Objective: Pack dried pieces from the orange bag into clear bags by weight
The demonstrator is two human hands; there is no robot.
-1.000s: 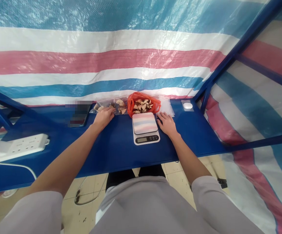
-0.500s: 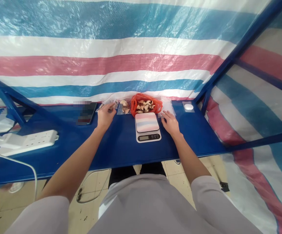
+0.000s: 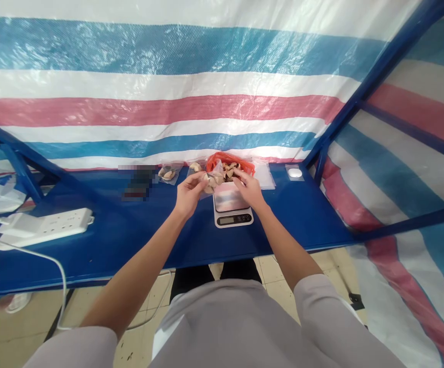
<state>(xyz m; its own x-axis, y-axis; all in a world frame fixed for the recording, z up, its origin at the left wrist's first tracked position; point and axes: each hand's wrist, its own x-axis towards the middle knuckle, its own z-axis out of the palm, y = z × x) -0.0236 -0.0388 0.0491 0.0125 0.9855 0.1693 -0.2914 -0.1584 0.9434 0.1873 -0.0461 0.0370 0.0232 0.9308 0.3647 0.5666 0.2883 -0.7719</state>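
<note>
My left hand [image 3: 191,193] is closed on a clear plastic bag [image 3: 212,183] with pale mushroom pieces inside, held up by the left edge of the kitchen scale [image 3: 232,200]. My right hand [image 3: 248,188] hovers over the scale's right side, fingers apart, fingertips close to the mushroom pieces [image 3: 228,171] in the orange-red plastic bag [image 3: 248,166]. Whether those fingertips touch a piece, I cannot tell. Two more clear bags with mushroom pieces lie on the left: one filled bag [image 3: 167,174] in full view, and another filled bag [image 3: 195,167] partly behind my left hand.
Flat clear bags [image 3: 264,175] lie right of the orange-red bag, and a white oval object [image 3: 294,173] sits farther right. A blurred dark phone-like object [image 3: 139,181] and a white power strip [image 3: 59,225] are on the left of the blue table [image 3: 130,235]. Striped sheeting [image 3: 191,112] rises behind.
My left hand has moved right from the left-hand bags and now holds a filled clear bag near the scale. My right hand has moved left from the flat bags to above the scale.
</note>
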